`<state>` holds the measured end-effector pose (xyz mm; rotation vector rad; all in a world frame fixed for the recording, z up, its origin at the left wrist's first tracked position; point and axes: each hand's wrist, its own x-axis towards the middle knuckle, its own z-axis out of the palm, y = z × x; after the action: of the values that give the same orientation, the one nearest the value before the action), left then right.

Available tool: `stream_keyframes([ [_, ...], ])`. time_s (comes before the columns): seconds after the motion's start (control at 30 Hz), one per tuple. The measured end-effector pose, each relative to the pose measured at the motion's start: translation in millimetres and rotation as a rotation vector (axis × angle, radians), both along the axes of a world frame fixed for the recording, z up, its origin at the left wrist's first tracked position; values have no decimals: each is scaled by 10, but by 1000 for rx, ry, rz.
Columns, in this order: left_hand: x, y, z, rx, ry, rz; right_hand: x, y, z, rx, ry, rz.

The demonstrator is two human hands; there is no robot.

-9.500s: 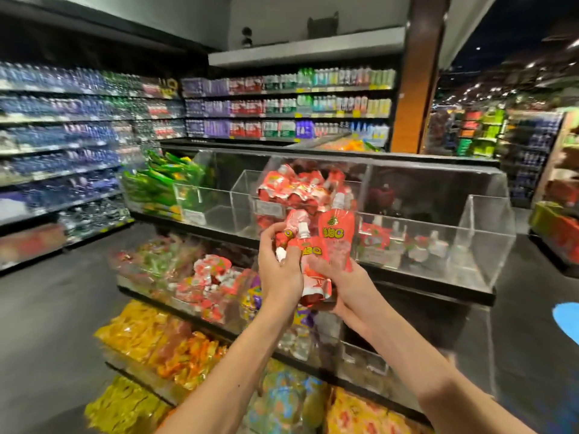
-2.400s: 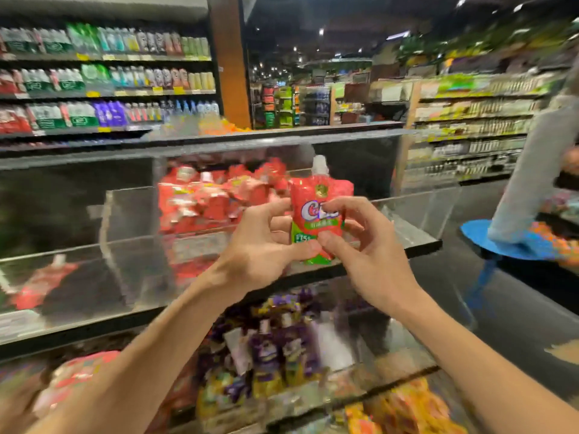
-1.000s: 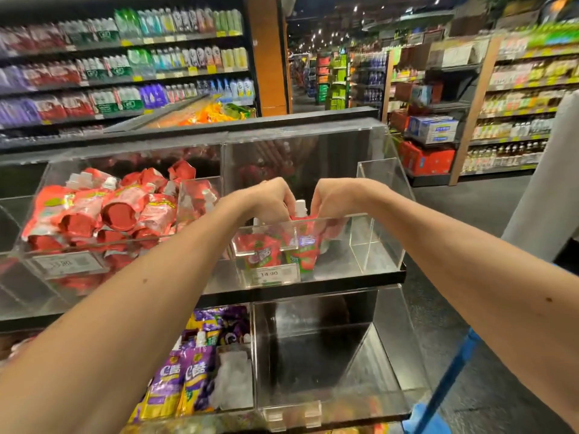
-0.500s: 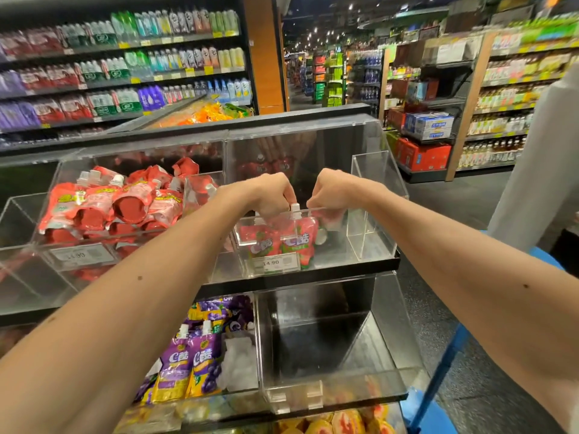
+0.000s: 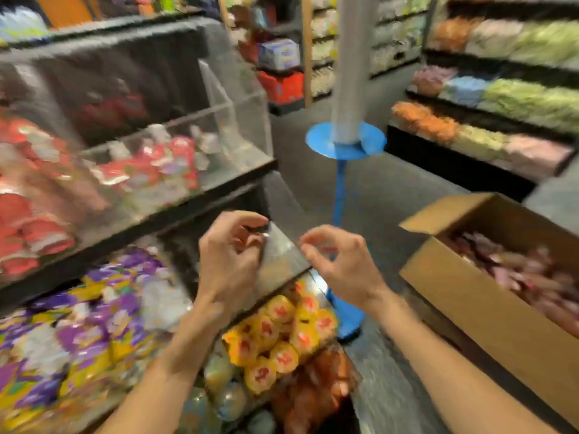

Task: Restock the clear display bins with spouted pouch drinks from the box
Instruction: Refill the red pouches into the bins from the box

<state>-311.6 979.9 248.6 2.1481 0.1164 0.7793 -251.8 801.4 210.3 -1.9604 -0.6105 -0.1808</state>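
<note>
Both hands have left the top bin point(image 5: 219, 109): left hand point(image 5: 230, 261) and right hand point(image 5: 343, 267) hover loosely curled, empty, at the lower tier's front corner. Red pouches point(image 5: 150, 164) lie in that bin, well apart from the fingers; the box point(image 5: 470, 303) stands right.

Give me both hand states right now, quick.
Left hand: open, fingers loosely curled, holding nothing.
Right hand: open, fingers loosely curled, holding nothing.

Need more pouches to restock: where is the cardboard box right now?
In the head view the open cardboard box sits low at the right edge, just right of the right hand.
</note>
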Motion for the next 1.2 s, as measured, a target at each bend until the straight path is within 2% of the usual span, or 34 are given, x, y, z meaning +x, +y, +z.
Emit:
stream_keyframes([
  [0.1, 191, -876, -568, -83, 219, -290, -259, -881, -612, -39, 265, -247],
  [0.2, 499, -1725, -1010, -73, 417, -512, -429, -1775, -944, -49, 418, -481],
  [0.3, 840, -2551, -1317, 74, 448, -658, -495, -2557, -1144, -68, 514, -644],
  [0.37, 1026, -3108, -1480, 120, 541, -844, -450, -2995, -1263, 4, 618, -698],
  [0.47, 1356, -3892, -1705, 106, 697, -941, -224, -3580, -1485, 241, 788, -750],
  [0.63, 1886, -4878, -2181, 159, 910, -956, 282, -4434, -1931, 292, 906, -850],
  [0.77, 2304, -5397, -2457, 238, 1016, -903, 607, -4959, -2233, 213, 995, -891],
  [0.9, 2731, -5756, -2761, 422, 1066, -894, 929, -5279, -2511, 126, 1084, -894],
  [1.03, 3160, -6081, -3114, 508, 1047, -953, 1187, -5437, -2807, 81, 1260, -929],
  [1.1, 3385, -6258, -3310, 549, 1028, -985, 1298, -5500, -2917, -22, 1289, -941],
  [1.2, 3715, -6531, -3581, 608, 969, -1010, 1510, -5631, -3106, -329, 1202, -834],
])
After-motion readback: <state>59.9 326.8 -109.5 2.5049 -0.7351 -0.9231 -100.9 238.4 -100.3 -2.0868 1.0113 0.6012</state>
